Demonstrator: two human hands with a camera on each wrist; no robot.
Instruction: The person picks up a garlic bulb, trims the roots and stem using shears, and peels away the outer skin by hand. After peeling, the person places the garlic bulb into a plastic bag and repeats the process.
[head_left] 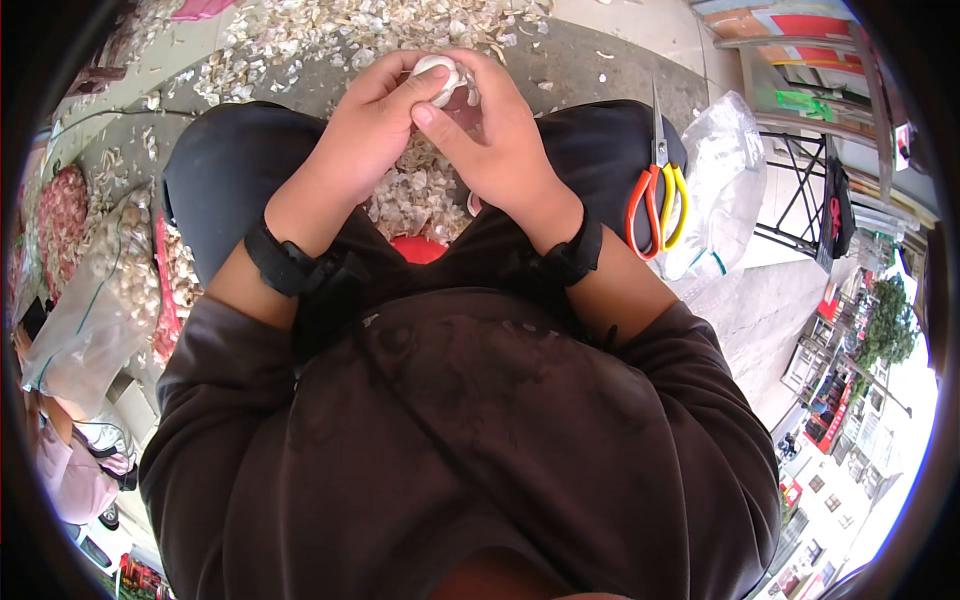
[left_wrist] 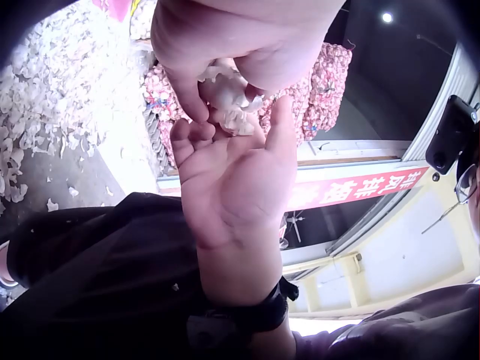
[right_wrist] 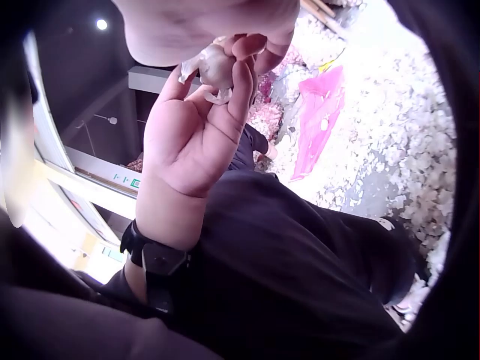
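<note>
A pale garlic bulb (head_left: 437,82) with loose papery skin is held between both hands, above the gap between the person's knees. My left hand (head_left: 362,135) grips it from the left, thumb laid across its front. From the other side my right hand (head_left: 505,150) holds it with curled fingers, its thumb tip just below the left thumb. In the left wrist view, torn skin hangs from the garlic (left_wrist: 223,91) over the right palm (left_wrist: 240,180). The right wrist view shows the smooth round garlic (right_wrist: 217,69) at the left hand's (right_wrist: 191,135) fingertips.
Scissors (head_left: 657,195) with red and yellow handles lie on the right thigh, beside a clear plastic bag (head_left: 725,170). Garlic skins (head_left: 290,45) cover the ground ahead and between the legs. A bag of garlic (head_left: 125,260) and red mesh sacks stand at left.
</note>
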